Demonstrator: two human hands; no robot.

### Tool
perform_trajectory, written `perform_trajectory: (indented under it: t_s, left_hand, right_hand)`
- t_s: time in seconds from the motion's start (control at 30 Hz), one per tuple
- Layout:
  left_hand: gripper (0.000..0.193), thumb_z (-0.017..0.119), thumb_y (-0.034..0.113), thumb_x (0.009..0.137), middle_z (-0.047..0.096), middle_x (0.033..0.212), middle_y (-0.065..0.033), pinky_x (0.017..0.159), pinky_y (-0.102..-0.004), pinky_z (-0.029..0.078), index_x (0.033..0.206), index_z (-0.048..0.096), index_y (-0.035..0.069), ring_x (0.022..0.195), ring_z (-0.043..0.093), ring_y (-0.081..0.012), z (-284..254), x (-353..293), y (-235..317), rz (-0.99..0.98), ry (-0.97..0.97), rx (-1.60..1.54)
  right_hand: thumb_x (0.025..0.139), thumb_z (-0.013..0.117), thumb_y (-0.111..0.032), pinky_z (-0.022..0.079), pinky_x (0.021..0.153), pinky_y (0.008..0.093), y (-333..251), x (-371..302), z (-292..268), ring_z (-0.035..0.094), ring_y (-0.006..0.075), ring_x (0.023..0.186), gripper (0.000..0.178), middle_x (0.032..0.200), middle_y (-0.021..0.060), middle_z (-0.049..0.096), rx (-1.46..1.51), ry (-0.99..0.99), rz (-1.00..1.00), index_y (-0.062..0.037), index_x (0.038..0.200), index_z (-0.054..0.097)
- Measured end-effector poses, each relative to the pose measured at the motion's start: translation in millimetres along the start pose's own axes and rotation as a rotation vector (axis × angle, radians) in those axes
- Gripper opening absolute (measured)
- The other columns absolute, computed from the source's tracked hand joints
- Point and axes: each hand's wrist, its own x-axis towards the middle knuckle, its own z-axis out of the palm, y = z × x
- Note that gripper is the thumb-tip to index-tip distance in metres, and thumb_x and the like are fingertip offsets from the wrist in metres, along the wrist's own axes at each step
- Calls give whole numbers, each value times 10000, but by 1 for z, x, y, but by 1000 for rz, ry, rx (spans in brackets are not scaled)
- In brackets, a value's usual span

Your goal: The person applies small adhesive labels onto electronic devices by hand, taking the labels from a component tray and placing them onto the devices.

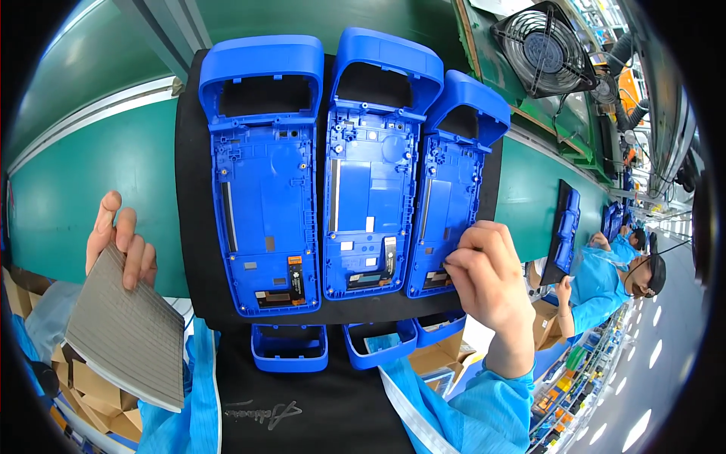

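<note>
Three blue plastic housings lie side by side on a black mat (198, 227): a left housing (266, 181), a middle housing (368, 189) and a right housing (448, 185). Each has a raised frame at its far end. Flat ribbon cables show near the lower ends of the left and middle ones. My left hand (125, 234) grips a grey sheet pad (125, 333) with a fine grid of lines, tilted left of the mat. At the lower right edge of the right housing, my right hand (490, 280) is pinched; whatever its fingertips hold is hidden.
Smaller blue frames (289, 349) stick out at the mat's near edge. A black fan (543, 49) stands at the far right. Along the green bench (541, 181) to the right, a co-worker in blue (597, 284) handles a dark tray (561, 234). Cardboard boxes (98, 390) sit lower left.
</note>
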Motion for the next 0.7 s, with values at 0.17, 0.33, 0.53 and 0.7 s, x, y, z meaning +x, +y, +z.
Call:
perform_trajectory:
  t_s: [0.17, 0.33, 0.53, 0.7]
  left_hand:
    - [204, 382, 277, 1028, 479, 705, -10, 348, -246, 399, 1155, 370, 118, 393, 508, -108, 7, -1, -3, 1, 40, -22]
    - [183, 406, 274, 1013, 458, 663, 7, 355, -233, 337, 1059, 442, 101, 376, 448, -92, 20, -6, -2, 15, 153, 50]
    - [261, 426, 280, 998, 388, 601, 15, 392, -238, 269, 817, 459, 95, 394, 322, -81, 92, 14, 9, 241, 382, 159]
    - [243, 459, 250, 1000, 413, 616, -24, 421, -239, 364, 844, 428, 66, 424, 414, -107, 158, 22, 13, 551, 181, 225]
  right_hand:
    - [652, 710, 67, 489, 757, 393, 3, -2, -4, 575, 326, 891, 301, 963, 141, 566, 48, 29, 12, -3, 911, 575]
    - [756, 688, -8, 485, 756, 330, 21, -11, -17, 600, 271, 849, 221, 1001, 165, 609, 132, 397, 350, 6, 947, 577]
    - [755, 781, -375, 476, 737, 311, -16, 5, -18, 598, 223, 853, 500, 954, 160, 629, 541, 239, 213, 40, 958, 588]
    - [534, 921, -439, 552, 659, 324, -72, 64, -20, 647, 271, 967, 1094, 1215, 217, 584, 772, -26, -138, 44, 1343, 364]
